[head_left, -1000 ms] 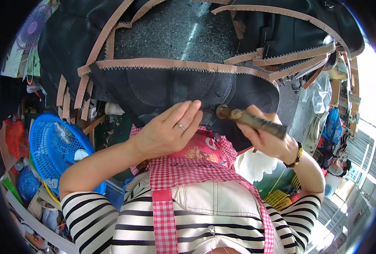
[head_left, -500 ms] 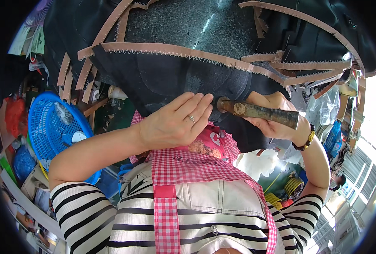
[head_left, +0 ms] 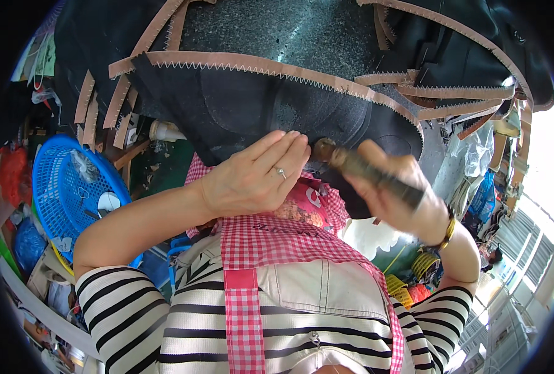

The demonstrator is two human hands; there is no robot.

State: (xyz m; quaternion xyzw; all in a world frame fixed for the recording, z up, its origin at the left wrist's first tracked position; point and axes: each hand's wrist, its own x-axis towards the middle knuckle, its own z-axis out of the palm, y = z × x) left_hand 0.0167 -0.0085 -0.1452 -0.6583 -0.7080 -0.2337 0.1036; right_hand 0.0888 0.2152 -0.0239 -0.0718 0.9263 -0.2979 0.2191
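A black leather-like panel (head_left: pixel 246 106) with a tan, zigzag-stitched strip (head_left: pixel 239 60) along its far edge spreads before me. My left hand (head_left: pixel 252 174) lies on its near part, fingers stretched out side by side; the thumb is hidden. To the right, my right hand (head_left: pixel 395 187) is closed around a hammer, smeared by motion. The hammer head (head_left: pixel 377 174) has its round face close to my left fingertips, near the panel's surface. Most of the handle is hidden by the hand.
Behind the panel is a speckled dark work surface (head_left: pixel 246 28). More black pieces with tan stitched strips (head_left: pixel 458 92) lie at the far right. A blue plastic basket (head_left: pixel 71 193) stands at left; a yellow basket (head_left: pixel 399 291) sits low at right.
My right hand has turned and dropped slightly, tilting the hammer head more steeply. My left hand stays nearly in place on the panel. The whole view has shifted a little.
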